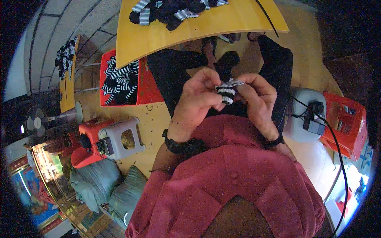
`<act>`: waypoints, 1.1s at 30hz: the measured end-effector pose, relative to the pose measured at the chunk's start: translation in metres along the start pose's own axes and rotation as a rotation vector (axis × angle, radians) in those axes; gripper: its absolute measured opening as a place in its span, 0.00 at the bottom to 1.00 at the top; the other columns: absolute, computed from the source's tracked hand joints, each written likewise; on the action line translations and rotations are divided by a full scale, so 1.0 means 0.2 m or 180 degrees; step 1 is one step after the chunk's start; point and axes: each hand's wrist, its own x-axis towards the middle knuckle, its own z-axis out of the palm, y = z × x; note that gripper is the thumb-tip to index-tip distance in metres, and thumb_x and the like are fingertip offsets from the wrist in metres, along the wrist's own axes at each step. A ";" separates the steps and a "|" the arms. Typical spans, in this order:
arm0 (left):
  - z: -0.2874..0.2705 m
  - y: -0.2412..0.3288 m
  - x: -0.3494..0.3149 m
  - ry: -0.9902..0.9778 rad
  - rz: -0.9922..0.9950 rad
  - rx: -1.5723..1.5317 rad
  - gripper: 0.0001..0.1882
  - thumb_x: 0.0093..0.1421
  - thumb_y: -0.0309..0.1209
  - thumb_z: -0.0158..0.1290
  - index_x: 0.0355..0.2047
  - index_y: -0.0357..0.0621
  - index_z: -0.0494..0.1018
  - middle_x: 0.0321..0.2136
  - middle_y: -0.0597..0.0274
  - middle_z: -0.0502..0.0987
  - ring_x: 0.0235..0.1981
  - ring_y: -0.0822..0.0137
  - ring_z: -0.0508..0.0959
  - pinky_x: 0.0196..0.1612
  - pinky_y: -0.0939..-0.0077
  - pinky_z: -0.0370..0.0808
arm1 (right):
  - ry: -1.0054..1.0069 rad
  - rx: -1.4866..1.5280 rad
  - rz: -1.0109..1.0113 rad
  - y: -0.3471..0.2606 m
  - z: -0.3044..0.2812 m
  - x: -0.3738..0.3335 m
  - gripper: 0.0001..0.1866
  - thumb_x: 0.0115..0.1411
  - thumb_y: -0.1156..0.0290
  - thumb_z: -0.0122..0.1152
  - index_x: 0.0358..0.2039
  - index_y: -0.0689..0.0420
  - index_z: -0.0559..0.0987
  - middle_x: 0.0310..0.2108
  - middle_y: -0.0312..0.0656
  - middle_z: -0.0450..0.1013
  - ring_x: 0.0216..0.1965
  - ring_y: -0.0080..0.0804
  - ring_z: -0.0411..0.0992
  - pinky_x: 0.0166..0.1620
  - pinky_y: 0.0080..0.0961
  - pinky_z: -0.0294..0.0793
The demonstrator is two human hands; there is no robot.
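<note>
1. Knitwear (226, 96), a small tube-like piece banded black and white, is between the two hands, above the person's lap.
2. Left hand (198, 94): fingers curled almost closed, thumb and fingertips pinching the piece's left side.
3. Right hand (258, 95): likewise curled, thumb and forefinger gripping the pale grey, loose-looking edge (235, 83) at its top; the other fingers are folded in.
4. Beyond both hands, the yellow bench (238, 22) carries a heap of dark and striped pieces (170, 14).
5. Left of the hands, a red bin (151, 88) holds more black-and-white striped knits (121, 81).
6. Nearer the body on that side, a grey stool (133, 147) adjoins a red one (88, 131).
7. Right of the hands, another grey stool (295, 123) bears a black device (315, 123) with cables, just beside a red crate-like thing (357, 129).
</note>
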 end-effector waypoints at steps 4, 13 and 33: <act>0.00 0.01 0.01 0.0455 0.0272 0.0845 0.15 0.46 0.17 0.57 0.36 0.35 0.71 0.27 0.58 0.76 0.25 0.71 0.76 0.26 0.80 0.75 | -0.0128 0.0679 0.0068 -0.01 -0.03 -0.01 0.04 0.56 0.78 0.54 0.33 0.62 0.76 0.24 0.34 0.72 0.22 0.14 0.65 0.24 0.12 0.63; 0.06 0.01 -0.04 0.0730 0.0563 0.1467 0.07 0.49 0.16 0.56 0.31 0.31 0.75 0.28 0.56 0.77 0.26 0.70 0.78 0.29 0.80 0.78 | -0.0097 0.0411 0.0207 -0.02 -0.04 -0.02 0.04 0.55 0.78 0.56 0.32 0.61 0.76 0.22 0.33 0.72 0.20 0.13 0.63 0.21 0.11 0.60; 0.03 -0.02 -0.02 0.0109 -0.0281 -0.0176 0.08 0.47 0.16 0.52 0.27 0.40 0.69 0.21 0.65 0.71 0.15 0.81 0.65 0.15 0.88 0.56 | 0.0176 -0.0205 -0.0145 0.05 -0.02 0.01 0.06 0.56 0.77 0.51 0.33 0.62 0.76 0.25 0.32 0.72 0.24 0.13 0.66 0.26 0.11 0.66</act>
